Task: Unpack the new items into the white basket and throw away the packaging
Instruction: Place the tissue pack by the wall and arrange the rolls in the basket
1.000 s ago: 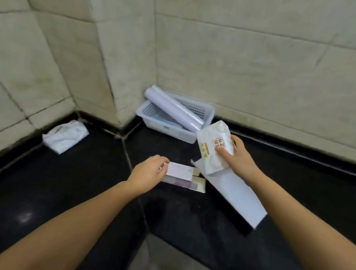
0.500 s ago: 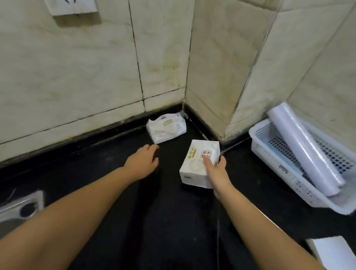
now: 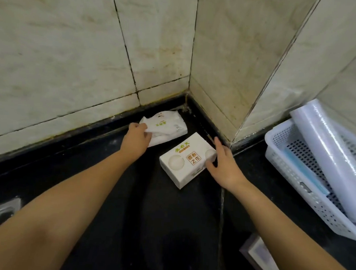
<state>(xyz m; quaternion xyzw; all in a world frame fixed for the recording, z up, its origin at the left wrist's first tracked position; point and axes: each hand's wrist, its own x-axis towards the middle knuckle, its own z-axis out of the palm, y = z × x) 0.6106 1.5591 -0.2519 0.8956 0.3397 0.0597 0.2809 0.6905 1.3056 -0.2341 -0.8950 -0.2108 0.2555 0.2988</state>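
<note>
Beside the open right hand (image 3: 223, 164) lies the tissue pack (image 3: 187, 159), touching.

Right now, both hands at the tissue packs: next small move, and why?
Probably close the left hand on the crumpled tissue pack and lift it. Its fingers already touch that pack's edge, while the right hand rests open against the full tissue pack lying on the black counter.

Two tissue packs (image 3: 167, 127) (image 3: 187, 159), one white basket (image 3: 290, 173), one plastic-wrapped roll (image 3: 332, 157) and one flat box (image 3: 265, 261) share a black counter (image 3: 127, 225); two hands (image 3: 136, 136) (image 3: 225, 164) reach in.
</note>
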